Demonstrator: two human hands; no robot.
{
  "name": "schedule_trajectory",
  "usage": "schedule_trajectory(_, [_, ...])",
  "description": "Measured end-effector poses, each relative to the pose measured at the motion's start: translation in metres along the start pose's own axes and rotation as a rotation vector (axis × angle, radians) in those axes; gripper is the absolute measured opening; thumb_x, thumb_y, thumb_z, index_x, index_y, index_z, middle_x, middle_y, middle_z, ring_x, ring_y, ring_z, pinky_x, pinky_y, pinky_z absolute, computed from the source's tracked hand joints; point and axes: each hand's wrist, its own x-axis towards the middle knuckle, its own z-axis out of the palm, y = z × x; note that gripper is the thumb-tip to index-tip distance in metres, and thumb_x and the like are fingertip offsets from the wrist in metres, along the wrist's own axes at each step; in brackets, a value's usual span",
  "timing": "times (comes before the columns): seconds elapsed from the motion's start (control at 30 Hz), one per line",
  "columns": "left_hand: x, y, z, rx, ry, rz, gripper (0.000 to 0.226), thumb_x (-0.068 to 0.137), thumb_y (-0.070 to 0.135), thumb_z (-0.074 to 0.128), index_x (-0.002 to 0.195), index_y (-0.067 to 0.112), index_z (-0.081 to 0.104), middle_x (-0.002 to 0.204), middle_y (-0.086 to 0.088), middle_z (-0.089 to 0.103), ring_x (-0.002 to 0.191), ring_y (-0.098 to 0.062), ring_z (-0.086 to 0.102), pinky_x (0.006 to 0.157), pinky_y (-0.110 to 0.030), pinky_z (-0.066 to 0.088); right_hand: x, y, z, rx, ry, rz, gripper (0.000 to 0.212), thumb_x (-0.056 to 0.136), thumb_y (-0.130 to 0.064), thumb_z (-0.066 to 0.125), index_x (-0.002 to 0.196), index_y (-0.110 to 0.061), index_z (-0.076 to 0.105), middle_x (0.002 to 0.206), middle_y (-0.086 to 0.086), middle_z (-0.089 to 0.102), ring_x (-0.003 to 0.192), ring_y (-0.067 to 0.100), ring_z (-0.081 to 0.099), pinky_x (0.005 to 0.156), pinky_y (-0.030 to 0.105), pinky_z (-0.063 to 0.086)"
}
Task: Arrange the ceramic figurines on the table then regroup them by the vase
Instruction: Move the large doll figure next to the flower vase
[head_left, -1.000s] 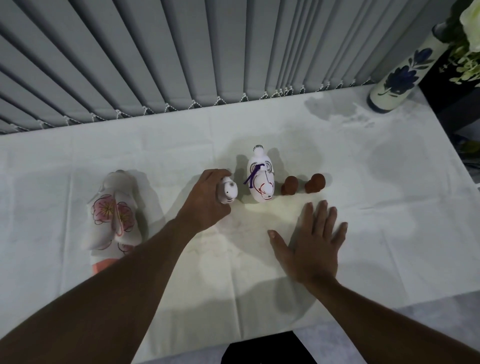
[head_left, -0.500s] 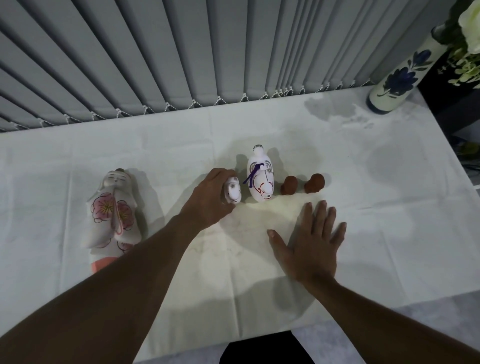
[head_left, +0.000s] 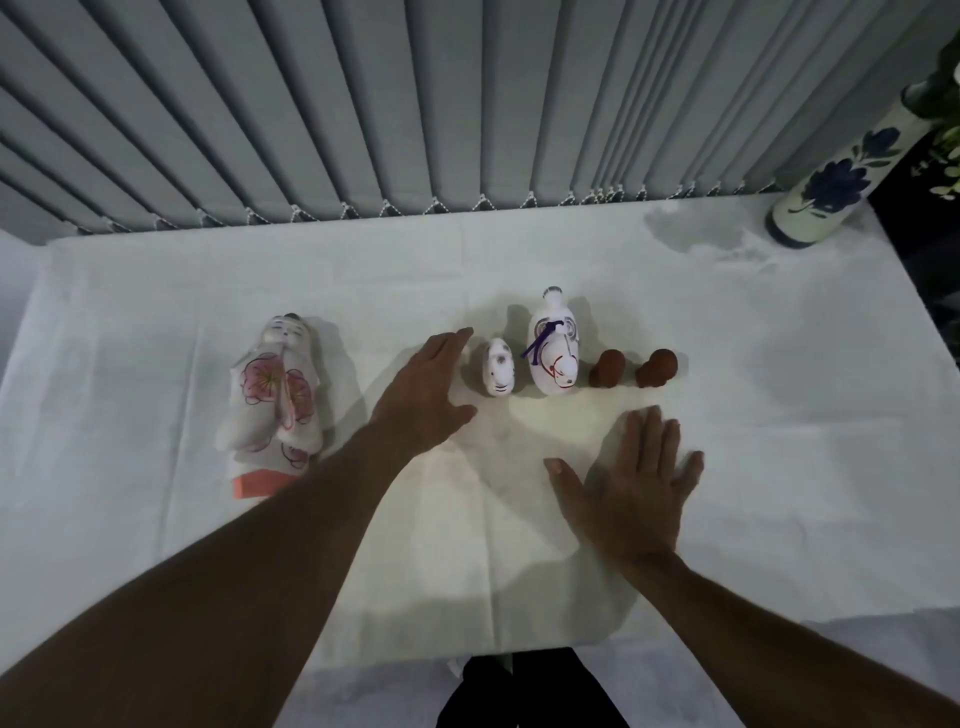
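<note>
Several ceramic figurines stand in a row on the white tablecloth (head_left: 779, 415). A tall white doll with pink flowers (head_left: 275, 400) is at the left. A small white figurine (head_left: 498, 373) stands mid-table, beside a larger white one with a purple cord (head_left: 555, 358). Two small brown figurines (head_left: 605, 368) (head_left: 657, 367) follow to the right. My left hand (head_left: 425, 395) is open just left of the small white figurine, apart from it. Flat on the cloth in front of the row lies my right hand (head_left: 631, 488). The blue-flowered vase (head_left: 826, 187) stands at the far right corner.
Grey vertical blinds (head_left: 415, 104) hang along the table's far edge. Green leaves and pale flowers (head_left: 945, 104) rise from the vase. The table's near edge runs just below my forearms, with something dark under it.
My left hand set the small white figurine down beside the larger white one, let go and drew back left with fingers spread. My right hand stayed flat.
</note>
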Motion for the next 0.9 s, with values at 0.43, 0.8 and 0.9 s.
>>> schedule_trajectory(0.43, [-0.071, -0.068, -0.072, 0.39, 0.477, -0.491, 0.093, 0.07, 0.048, 0.076, 0.142, 0.006, 0.036, 0.146, -0.022, 0.039, 0.141, -0.046, 0.031, 0.117, -0.052, 0.023, -0.021, -0.036, 0.018, -0.069, -0.073, -0.067, 0.117, 0.085, -0.091, 0.028, 0.163, -0.005, 0.015, 0.174, 0.024, 0.007, 0.161, 0.043, 0.002, 0.125, 0.071, 0.004])
schedule_trajectory(0.8, [-0.064, -0.063, -0.081, -0.114, 0.383, -0.808, 0.091, 0.058, 0.045, 0.086, 0.128, 0.009, 0.042, 0.125, -0.013, 0.05, 0.115, -0.039, 0.056, 0.097, -0.05, 0.049, -0.024, -0.04, 0.018, -0.047, -0.052, -0.068, 0.115, 0.083, -0.089, 0.032, 0.162, -0.006, 0.019, 0.173, 0.024, 0.012, 0.161, 0.043, 0.005, 0.125, 0.07, 0.005])
schedule_trajectory(0.9, [-0.052, -0.045, -0.08, -0.21, 0.512, -0.644, 0.092, 0.058, 0.04, 0.086, 0.133, 0.01, 0.041, 0.127, -0.01, 0.05, 0.113, -0.034, 0.057, 0.098, -0.05, 0.049, -0.023, -0.04, 0.017, -0.048, -0.056, -0.062, 0.116, 0.083, -0.09, 0.031, 0.162, -0.007, 0.019, 0.173, 0.023, 0.012, 0.161, 0.042, 0.005, 0.126, 0.07, 0.005])
